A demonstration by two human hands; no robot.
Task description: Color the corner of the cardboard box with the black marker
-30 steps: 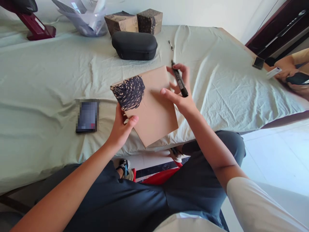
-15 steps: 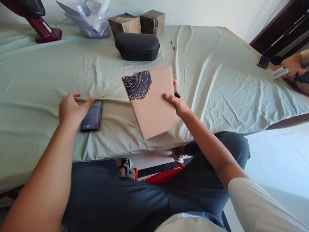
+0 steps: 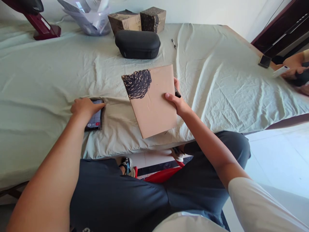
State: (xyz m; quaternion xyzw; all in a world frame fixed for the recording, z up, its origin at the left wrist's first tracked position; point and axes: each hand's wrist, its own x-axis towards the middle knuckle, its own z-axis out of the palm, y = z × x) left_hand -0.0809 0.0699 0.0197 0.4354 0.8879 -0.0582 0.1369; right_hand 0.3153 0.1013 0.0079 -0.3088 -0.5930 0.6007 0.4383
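Note:
My right hand (image 3: 178,101) grips the right edge of a tan cardboard box or board (image 3: 156,109), thumb on its face and fingers behind. Dense black scribbling (image 3: 138,84) covers its upper left corner. A dark pen or marker (image 3: 177,93) sticks out from the same hand. Left of the cardboard, my left hand (image 3: 85,108) reaches across a smartphone (image 3: 93,120) on the cloth, thumb at the right edge and curled fingers at the left. The phone's screen is lit and partly covered by the hand.
Behind the cardboard lies a black hard case (image 3: 137,44), with two scribbled boxes (image 3: 153,20) farther back. A clear plastic basket (image 3: 96,24) and a dark red stand (image 3: 44,27) are at back left. A pen (image 3: 173,43) lies on the cloth (image 3: 205,64). Another person's hand (image 3: 293,72) shows at right.
My left hand has moved right over the phone, its thumb now across to the right edge. The cardboard and my right hand have stayed nearly still.

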